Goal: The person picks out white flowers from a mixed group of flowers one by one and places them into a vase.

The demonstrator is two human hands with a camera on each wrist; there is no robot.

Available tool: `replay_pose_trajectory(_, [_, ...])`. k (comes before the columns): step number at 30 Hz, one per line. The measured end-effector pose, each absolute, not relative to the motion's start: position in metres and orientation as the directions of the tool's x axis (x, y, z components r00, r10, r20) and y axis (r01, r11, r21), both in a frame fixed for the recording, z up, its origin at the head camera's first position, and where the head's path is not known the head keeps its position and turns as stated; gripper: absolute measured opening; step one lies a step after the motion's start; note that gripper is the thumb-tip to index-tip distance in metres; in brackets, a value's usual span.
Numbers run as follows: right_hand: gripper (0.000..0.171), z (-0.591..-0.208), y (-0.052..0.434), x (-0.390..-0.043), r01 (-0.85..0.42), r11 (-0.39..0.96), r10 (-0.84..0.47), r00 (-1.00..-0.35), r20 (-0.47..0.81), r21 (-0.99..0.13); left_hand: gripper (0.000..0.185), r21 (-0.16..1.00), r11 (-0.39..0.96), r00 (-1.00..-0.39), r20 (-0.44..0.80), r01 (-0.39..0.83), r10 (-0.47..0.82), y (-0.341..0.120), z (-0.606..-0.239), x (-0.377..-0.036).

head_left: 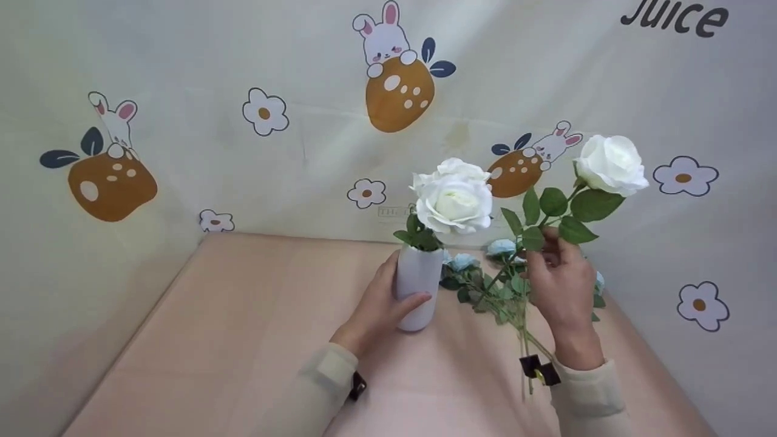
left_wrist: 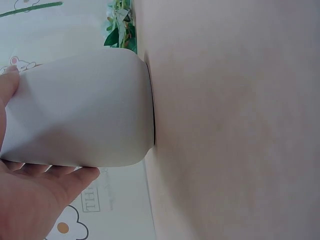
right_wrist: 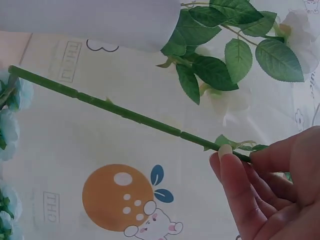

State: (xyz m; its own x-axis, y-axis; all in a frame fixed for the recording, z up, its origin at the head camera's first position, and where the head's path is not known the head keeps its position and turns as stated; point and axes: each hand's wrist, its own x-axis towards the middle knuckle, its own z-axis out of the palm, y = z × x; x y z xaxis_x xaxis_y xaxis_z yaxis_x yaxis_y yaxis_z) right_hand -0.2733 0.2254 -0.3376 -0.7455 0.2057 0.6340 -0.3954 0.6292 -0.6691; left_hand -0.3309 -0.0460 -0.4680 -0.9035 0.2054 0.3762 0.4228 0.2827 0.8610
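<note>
Left hand (head_left: 379, 306) wraps the vase (head_left: 417, 285), thumb on the near side, fingers behind; the grip steadies it upright on the table (head_left: 243, 340), toward the far edge, right of centre. The left wrist view shows the vase base flat on the table. Two white roses (head_left: 454, 197) already stand in its mouth, leaves at the rim.

Right hand (head_left: 561, 285) pinches the stem (right_wrist: 125, 116) of a third rose (head_left: 610, 164) between thumb and fingertips (right_wrist: 226, 155), just below its leaves. The stem tilts, bloom up and to the right, cut end pointing down-left toward the vase; held that way, probably to bring the end to the opening.

A bunch of small blue flowers (head_left: 479, 267) lies on the table between vase and right hand, near the far edge. Printed cloth (head_left: 261, 115) hangs behind.
</note>
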Motion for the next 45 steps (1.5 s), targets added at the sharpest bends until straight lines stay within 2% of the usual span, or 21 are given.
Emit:
replay_pose_trajectory(6, [0.031,-0.337,0.224,-0.269,-0.466,0.552,0.226,-0.715,0.662,-0.692,0.097,0.86,0.278,-0.9,0.381,0.429,0.21,-0.047,-0.467,-0.329])
replay_pose_trajectory(22, [0.027,-0.33,0.219,-0.261,-0.641,0.386,0.309,-0.588,0.747,-0.664,0.098,0.867,0.288,-0.911,0.356,0.406,0.21,-0.047,-0.467,-0.329])
replay_pose_trajectory(31, [0.026,-0.33,0.22,-0.261,-0.666,0.319,0.34,-0.583,0.738,-0.674,0.1,0.864,0.297,-0.91,0.357,0.407,0.209,-0.048,-0.466,-0.328])
replay_pose_trajectory(40, [0.016,-0.333,0.219,-0.265,-0.771,0.15,0.333,-0.55,0.766,-0.619,0.099,0.861,0.304,-0.91,0.358,0.408,0.209,-0.046,-0.466,-0.331])
replay_pose_trajectory(45, [0.017,-0.333,0.218,-0.263,-0.79,0.046,0.341,-0.563,0.753,-0.611,0.099,0.859,0.3,-0.907,0.365,0.415,0.209,-0.047,-0.468,-0.331])
